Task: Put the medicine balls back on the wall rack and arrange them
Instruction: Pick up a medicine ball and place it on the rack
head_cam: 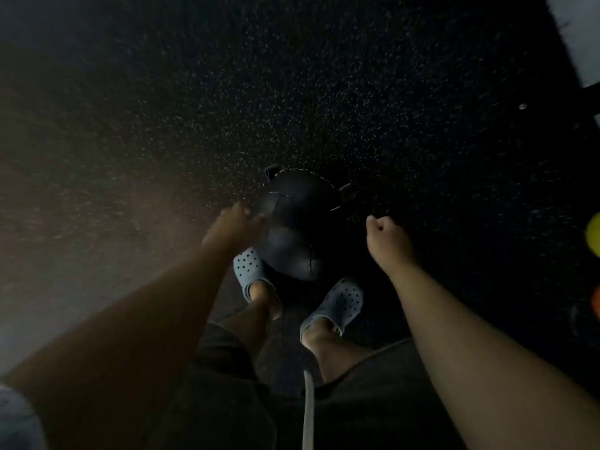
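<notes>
A black medicine ball (293, 222) with stitched seams and small side handles lies on the dark speckled floor just in front of my feet. My left hand (235, 227) reaches down at the ball's left side, its fingertips at or near the surface; motion blur hides whether they grip. To the right of the ball, a little apart from it, my right hand (386, 237) hangs with its fingers curled into a loose fist and nothing in it. The wall rack is out of view.
Dark speckled rubber floor (292, 108) spreads ahead. My feet in pale blue clogs (334, 302) stand right behind the ball. A yellow round object (594, 233) and an orange one (595, 302) show at the right edge. A white surface (581, 37) fills the top right corner.
</notes>
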A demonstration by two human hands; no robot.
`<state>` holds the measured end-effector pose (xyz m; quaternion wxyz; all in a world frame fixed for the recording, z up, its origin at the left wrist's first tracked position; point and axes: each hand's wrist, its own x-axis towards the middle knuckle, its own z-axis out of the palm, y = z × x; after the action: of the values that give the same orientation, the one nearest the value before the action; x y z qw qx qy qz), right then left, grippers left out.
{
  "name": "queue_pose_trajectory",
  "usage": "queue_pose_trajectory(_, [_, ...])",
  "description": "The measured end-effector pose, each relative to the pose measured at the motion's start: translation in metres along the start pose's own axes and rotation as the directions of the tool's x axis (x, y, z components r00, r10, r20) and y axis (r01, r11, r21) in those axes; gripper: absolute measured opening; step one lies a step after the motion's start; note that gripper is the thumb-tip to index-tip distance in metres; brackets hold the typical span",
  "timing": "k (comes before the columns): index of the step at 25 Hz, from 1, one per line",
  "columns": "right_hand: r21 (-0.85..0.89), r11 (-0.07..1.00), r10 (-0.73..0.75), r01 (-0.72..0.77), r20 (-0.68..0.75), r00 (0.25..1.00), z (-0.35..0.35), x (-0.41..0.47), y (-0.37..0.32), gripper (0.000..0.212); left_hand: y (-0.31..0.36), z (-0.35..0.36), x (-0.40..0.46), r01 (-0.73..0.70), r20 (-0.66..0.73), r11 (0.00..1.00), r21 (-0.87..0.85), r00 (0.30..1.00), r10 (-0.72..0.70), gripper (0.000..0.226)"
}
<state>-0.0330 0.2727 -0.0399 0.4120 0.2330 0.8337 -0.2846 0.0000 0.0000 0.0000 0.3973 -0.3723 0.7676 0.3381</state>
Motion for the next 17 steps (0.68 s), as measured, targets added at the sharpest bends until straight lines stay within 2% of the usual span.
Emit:
queue_pose_trajectory(4, [0.168,0.973,0.161,-0.155,-0.024,0.987,0.039,0.107,0.011,0.061,-0.001,0.038,0.119,0.067,-0.076,0.964,-0.256,0.993,-0.089,0.079])
queue_pose_trajectory(8, [0.439,0.832,0.306,-0.340,0.149,0.940,0.077,0.153,0.017,0.085,-0.030,0.071,0.209,0.109,-0.057,0.817,-0.566,0.984,-0.171,0.121])
queue_pose_trajectory(10, [0.536,0.764,0.285,-0.359,0.219,0.933,0.085,0.161,0.019,0.101,-0.040,0.080,0.240,0.114,0.007,0.752,-0.649,0.990,-0.143,0.126])
queue_pose_trajectory(12, [0.616,0.715,0.242,-0.330,0.226,0.944,0.080,0.152,0.020,0.116,-0.038,0.078,0.238,0.105,0.035,0.707,-0.699,0.993,-0.113,0.124])
queue_pose_trajectory(13, [0.653,0.691,0.228,-0.310,0.210,0.951,0.073,0.142,0.020,0.117,-0.034,0.076,0.230,0.111,0.036,0.693,-0.712,0.992,-0.122,0.127])
queue_pose_trajectory(17, [0.745,0.624,0.232,-0.235,0.111,0.966,0.010,0.078,0.007,0.093,0.026,0.047,0.153,0.063,0.016,0.722,-0.689,0.997,-0.072,0.133])
